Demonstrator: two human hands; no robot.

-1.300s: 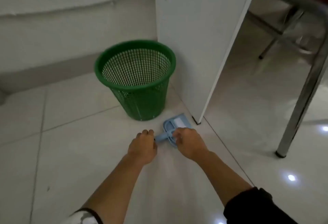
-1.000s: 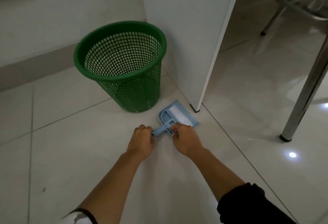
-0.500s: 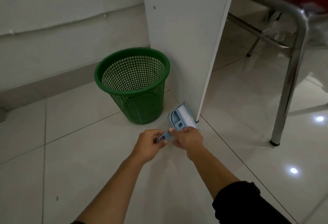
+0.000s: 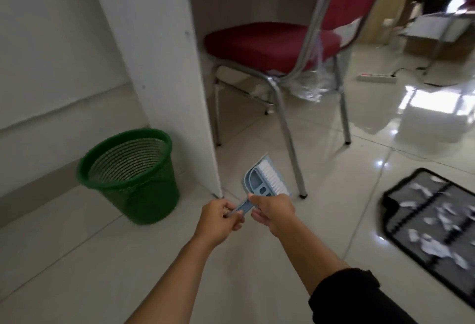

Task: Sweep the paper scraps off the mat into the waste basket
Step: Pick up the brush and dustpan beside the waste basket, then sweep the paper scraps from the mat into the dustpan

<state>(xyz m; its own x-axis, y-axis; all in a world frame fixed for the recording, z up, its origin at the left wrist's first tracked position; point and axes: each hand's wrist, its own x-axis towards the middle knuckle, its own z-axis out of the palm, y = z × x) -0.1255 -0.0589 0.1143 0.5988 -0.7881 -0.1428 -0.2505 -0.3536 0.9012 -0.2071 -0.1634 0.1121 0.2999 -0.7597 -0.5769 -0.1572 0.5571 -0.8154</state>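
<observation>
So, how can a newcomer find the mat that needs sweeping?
Start at the red chair, then look right along the floor to the picture's edge. The dark mat lies flat there, the only thing strewn with white paper scraps.

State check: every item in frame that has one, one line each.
Waste basket: upright, looks empty.
Dustpan: off the floor, brush nested in it.
Brush: bristles up.
Left hand: gripping a handle end.
Right hand: gripping by the pan base.
Mat: flat on the floor.
Paper scraps: strewn over it, unswept.
Chair: upright, unoccupied.
</observation>
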